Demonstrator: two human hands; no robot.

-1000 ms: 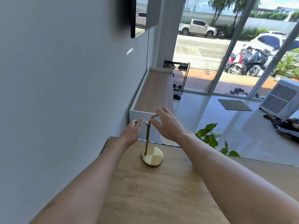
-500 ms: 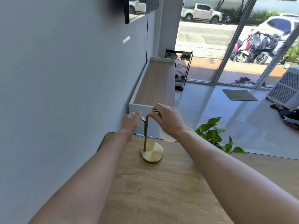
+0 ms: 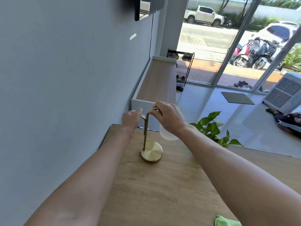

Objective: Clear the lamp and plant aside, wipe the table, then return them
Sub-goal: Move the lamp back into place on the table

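While both arms stretch out over the bench [image 3: 162, 190], the lamp [image 3: 150, 144] stands at its far end, close to the wall on the left, brass base flat on the wood. Its stem runs straight up from that base, so the long axis is vertical, and both grips sit right at the top of it. Right hand [image 3: 169, 118] is over the arched top, fingers pinching the brass bend, with the white shade hanging just below the wrist. Left hand [image 3: 132, 119] is on the wall side of the stem, fingers curled around something small and dark at the stem's top; whether it truly clamps I cannot tell. Both hands are about equally near, right one on top. By my reading, the lift goes straight up along the stem, then sideways.

Plant [image 3: 213, 128] pokes its green leaves up past the bench's far right edge, apart from the lamp. Green cloth [image 3: 226, 221] waits at the near edge, untouched.

Writing? None readable on the lamp or bench, and a small pale tag on the wall is too blurred to read.
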